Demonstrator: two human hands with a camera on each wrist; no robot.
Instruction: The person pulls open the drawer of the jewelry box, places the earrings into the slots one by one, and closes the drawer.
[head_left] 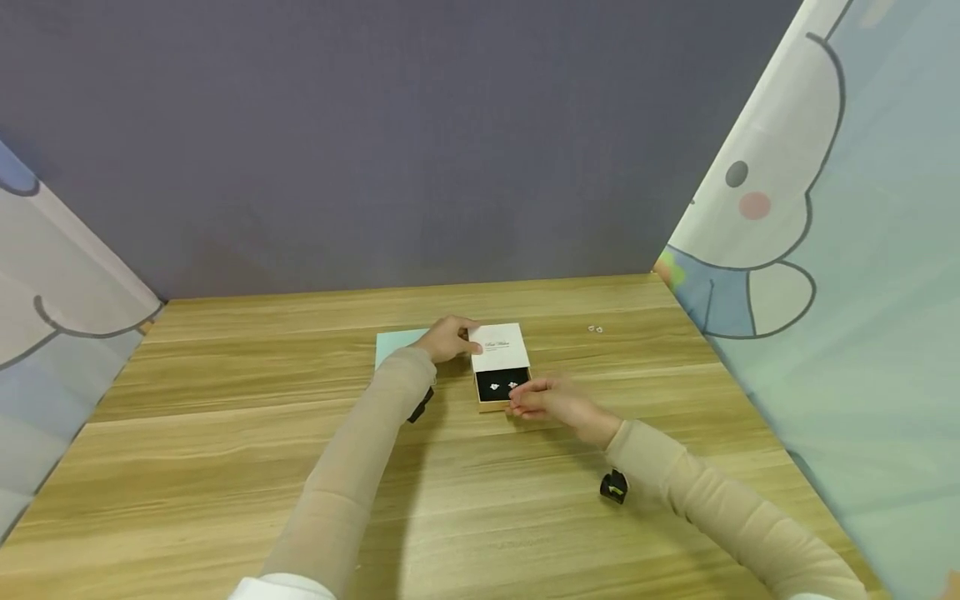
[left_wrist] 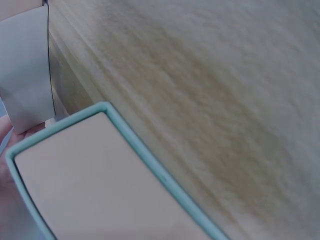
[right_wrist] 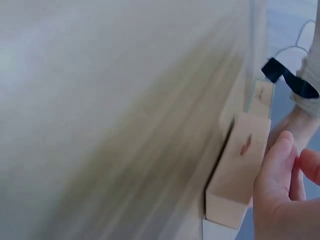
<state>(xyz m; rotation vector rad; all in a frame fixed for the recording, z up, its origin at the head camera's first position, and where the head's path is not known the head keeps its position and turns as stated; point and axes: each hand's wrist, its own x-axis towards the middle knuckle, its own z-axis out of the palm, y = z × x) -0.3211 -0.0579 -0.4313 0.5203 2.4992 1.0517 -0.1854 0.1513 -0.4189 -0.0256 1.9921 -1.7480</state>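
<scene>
A small drawer box sits mid-table in the head view, its white sleeve [head_left: 498, 348] printed with dark lettering. From the sleeve's near end projects a tan drawer [head_left: 493, 407] with a black insert [head_left: 487, 392] bearing two silvery earrings [head_left: 494, 387]. My left hand [head_left: 447, 339] holds the sleeve's left side, thumb on its top edge; other fingers are partly hidden. At the drawer's front right corner is my right hand [head_left: 558, 404], fingertips close to the right earring. In the right wrist view, its thumb and forefinger are apart beside the drawer [right_wrist: 237, 165], nothing visible between them.
A teal box [head_left: 392, 342] lies left of the white one, partly behind the left forearm; its tan end [left_wrist: 100, 175] shows in the left wrist view. Two tiny pale pieces [head_left: 595, 329] lie at the back right. A dark panel [head_left: 420, 150] stands behind the wooden table [head_left: 225, 433].
</scene>
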